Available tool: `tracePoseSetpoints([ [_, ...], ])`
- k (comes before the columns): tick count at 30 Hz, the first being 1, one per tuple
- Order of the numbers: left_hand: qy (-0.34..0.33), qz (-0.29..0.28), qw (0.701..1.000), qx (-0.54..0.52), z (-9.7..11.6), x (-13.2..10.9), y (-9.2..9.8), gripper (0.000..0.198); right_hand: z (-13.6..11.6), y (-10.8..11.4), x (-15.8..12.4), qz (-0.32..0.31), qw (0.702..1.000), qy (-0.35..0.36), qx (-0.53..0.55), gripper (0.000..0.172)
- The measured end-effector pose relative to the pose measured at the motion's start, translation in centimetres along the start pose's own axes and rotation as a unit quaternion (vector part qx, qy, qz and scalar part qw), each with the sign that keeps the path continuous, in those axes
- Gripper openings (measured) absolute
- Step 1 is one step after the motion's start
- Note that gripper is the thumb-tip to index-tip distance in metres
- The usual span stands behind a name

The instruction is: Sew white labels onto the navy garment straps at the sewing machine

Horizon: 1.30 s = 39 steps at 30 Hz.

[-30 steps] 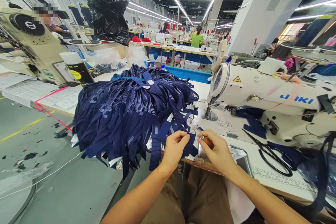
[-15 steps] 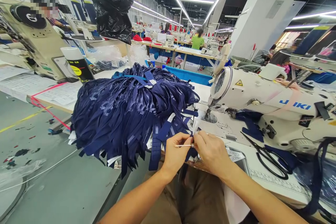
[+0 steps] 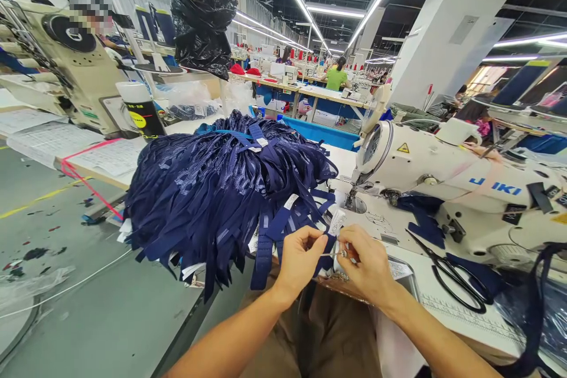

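Note:
Thumb and fingers of my left hand (image 3: 301, 257) are pinched at the end of a navy fabric strip, beside a thin pale stick-like item. Close on its right, my right hand (image 3: 365, 257) has its fingertips closed around something small, too small to make out. A white printed label (image 3: 337, 221) stands up just above the fingertips. Left of both hands lies a large heap of navy straps (image 3: 208, 189) with lace parts, its near ends hanging over the table edge. A white sewing machine (image 3: 443, 159) stands to the right, its needle area beyond my hands.
Black scissors (image 3: 458, 274) lie on the table (image 3: 469, 307) at the right, near navy scraps. A metal tray (image 3: 405, 274) sits beside my right wrist. A spray can (image 3: 144, 112) and another sewing machine (image 3: 75, 65) stand at the left. People sit farther back.
My right hand has shifted slightly right, away from my left, and its fingers have spread a little. The white label shows more fully between them. The whole view has shifted slightly.

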<state>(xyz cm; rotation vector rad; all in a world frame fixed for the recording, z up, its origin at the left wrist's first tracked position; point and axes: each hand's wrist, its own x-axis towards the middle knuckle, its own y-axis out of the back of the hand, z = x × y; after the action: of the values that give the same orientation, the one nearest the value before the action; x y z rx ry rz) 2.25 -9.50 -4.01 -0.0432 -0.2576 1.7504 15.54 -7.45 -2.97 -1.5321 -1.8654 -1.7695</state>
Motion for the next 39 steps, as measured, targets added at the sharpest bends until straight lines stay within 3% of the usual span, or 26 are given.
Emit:
tracePoseSetpoints([
  [5,-0.034,-0.019,0.996,0.078,0.2,0.1,0.0,0.013,-0.9,-0.5,0.6,-0.001,0.982,-0.086,0.167,0.013],
  [8,-0.025,-0.077,0.994,0.068,0.2,0.2,0.2,0.017,-1.5,-0.9,1.0,-0.029,0.953,-0.171,0.249,0.011],
  [10,-0.003,-0.126,0.991,0.051,0.0,0.2,0.4,0.019,-1.5,-1.1,1.1,-0.048,0.951,-0.181,0.245,0.011],
  [13,-0.014,-0.134,0.986,0.098,-0.3,0.3,0.6,0.018,0.1,-0.8,1.1,-0.119,0.988,-0.069,0.072,0.009],
  [15,-0.019,-0.117,0.983,0.138,-0.2,0.4,1.0,0.018,2.5,0.5,1.1,-0.173,0.983,0.009,-0.061,0.008],
  [19,0.062,-0.085,0.990,0.094,0.6,0.7,2.4,0.019,8.3,4.0,0.2,-0.167,0.975,-0.025,-0.142,0.013],
  [20,0.080,-0.073,0.992,0.066,0.8,0.8,2.7,0.020,9.4,4.6,-0.3,-0.154,0.961,-0.046,-0.225,0.012],
  [22,0.102,-0.061,0.993,0.009,1.0,0.9,3.1,0.021,10.9,5.3,-1.5,-0.216,0.925,-0.073,-0.305,0.013],
  [25,0.123,-0.069,0.988,-0.056,0.8,0.9,3.0,0.023,12.2,5.8,-3.2,-0.277,0.879,-0.169,-0.349,0.017],
  [28,0.128,-0.066,0.987,-0.078,0.6,0.7,2.7,0.024,13.0,6.8,-4.2,-0.276,0.852,-0.265,-0.358,0.019],
  [30,0.128,-0.059,0.987,-0.083,0.5,0.7,2.6,0.024,13.2,7.4,-4.3,-0.246,0.848,-0.271,-0.384,0.018],
  [32,0.127,-0.051,0.987,-0.089,0.5,0.7,2.4,0.024,12.4,7.6,-4.0,-0.188,0.863,-0.227,-0.411,0.018],
  [34,0.118,-0.049,0.988,-0.091,0.5,0.7,2.2,0.022,10.7,6.8,-3.2,-0.122,0.902,-0.171,-0.377,0.019],
  [37,0.093,-0.058,0.990,-0.086,0.4,0.7,1.8,0.018,6.9,4.0,-1.5,-0.086,0.977,-0.169,-0.098,0.020],
  [39,0.075,-0.063,0.992,-0.078,0.4,0.7,1.6,0.016,4.3,1.8,-0.2,-0.119,0.972,-0.179,0.090,0.022],
])
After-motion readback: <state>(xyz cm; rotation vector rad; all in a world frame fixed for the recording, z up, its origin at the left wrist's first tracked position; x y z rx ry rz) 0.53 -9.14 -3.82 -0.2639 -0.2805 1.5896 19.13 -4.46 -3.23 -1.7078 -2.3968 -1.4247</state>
